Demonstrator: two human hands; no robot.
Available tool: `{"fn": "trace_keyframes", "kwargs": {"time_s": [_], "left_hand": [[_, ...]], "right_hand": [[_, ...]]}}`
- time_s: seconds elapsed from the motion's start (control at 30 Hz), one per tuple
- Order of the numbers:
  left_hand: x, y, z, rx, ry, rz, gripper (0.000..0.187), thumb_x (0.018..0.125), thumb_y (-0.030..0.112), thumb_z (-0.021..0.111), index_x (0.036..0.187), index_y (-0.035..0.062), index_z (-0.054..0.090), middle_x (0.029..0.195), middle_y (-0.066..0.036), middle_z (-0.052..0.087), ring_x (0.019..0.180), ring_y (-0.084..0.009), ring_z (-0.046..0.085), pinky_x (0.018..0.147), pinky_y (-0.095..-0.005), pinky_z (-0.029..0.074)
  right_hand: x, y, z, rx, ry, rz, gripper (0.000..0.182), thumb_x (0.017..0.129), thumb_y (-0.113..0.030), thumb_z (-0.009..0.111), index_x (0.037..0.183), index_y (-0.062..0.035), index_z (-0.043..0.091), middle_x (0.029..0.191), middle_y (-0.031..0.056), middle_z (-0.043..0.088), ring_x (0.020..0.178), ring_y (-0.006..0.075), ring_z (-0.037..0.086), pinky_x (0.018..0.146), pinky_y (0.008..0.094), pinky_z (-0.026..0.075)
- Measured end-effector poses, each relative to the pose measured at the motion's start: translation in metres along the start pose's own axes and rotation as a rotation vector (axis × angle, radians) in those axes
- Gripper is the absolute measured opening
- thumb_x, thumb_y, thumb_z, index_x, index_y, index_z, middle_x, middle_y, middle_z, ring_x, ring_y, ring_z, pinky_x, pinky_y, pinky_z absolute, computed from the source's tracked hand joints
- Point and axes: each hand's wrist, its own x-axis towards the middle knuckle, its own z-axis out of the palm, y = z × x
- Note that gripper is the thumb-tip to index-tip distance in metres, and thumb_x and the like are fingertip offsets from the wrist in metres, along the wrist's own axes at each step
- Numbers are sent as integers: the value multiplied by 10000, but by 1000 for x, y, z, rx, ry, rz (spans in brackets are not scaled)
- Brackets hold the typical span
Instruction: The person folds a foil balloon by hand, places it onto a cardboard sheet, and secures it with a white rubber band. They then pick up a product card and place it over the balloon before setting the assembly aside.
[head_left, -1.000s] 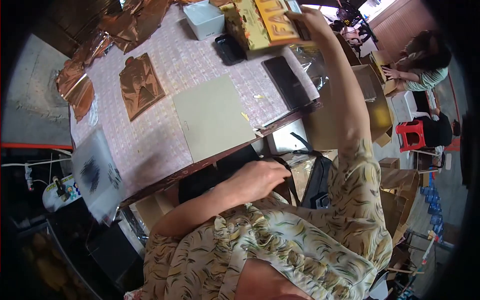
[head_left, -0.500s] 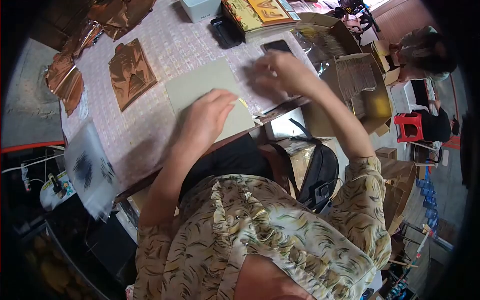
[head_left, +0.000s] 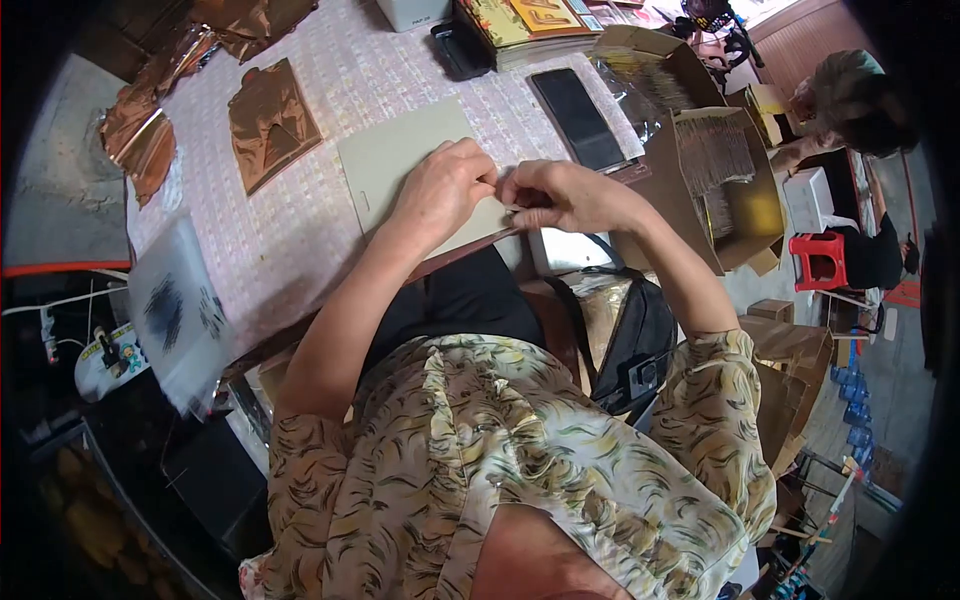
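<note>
While the left hand [head_left: 445,192] curls over the grey board [head_left: 395,155] in the frame's upper middle, the right hand [head_left: 572,198] bends at the board's right edge; whether either grip pinches anything, I cannot tell.

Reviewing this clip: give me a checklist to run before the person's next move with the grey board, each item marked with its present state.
1. Grey board lying flat on the table: ok.
2. Left grip at the board: ok.
3. Board's right edge fully visible: not ok, partly covered.
4. Right grip holding something: cannot tell, fingers hide it.
5. Copper foil piece apart from the board: ok.
6. Phone apart from the board: ok.
</note>
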Motion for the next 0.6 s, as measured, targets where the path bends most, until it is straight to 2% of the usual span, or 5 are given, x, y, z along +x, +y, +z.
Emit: {"fn": "trace_keyframes", "kwargs": {"time_s": [0.13,0.33,0.47,0.53,0.6], "left_hand": [[0,-2,0,-32,9,-23,73,819,84,739,883,56,718,994,-107,663,995,-331,624,883,-427,519],[-6,-4,9,36,69,79,113,842,68,714,905,62,620,990,-105,593,989,-332,579,877,-433,498],[-8,-7,18,83,112,84,132,876,76,695,957,45,595,1008,-119,597,993,-345,573,875,-431,483],[-9,-5,18,108,153,89,119,890,78,681,960,42,591,998,-122,600,986,-347,575,872,-434,483],[-9,2,18,32,178,46,98,912,82,663,967,46,590,963,-126,609,979,-347,579,873,-445,483]], "right_hand": [[1,-4,13,13,48,61,398,791,-122,862,1072,20,618,950,101,627,845,223,618,786,356,515],[-7,9,25,117,251,-140,154,821,-17,792,927,15,686,904,80,668,870,204,638,794,352,515],[-20,1,28,-241,373,-337,106,850,-32,757,939,-5,707,882,107,662,846,302,631,753,380,521],[-39,-8,35,-256,366,-315,115,853,-23,744,960,-8,704,880,115,655,836,327,630,743,401,521],[-57,-32,33,-97,202,-94,159,833,-4,745,986,-10,704,914,113,673,858,334,646,765,400,532]]}}
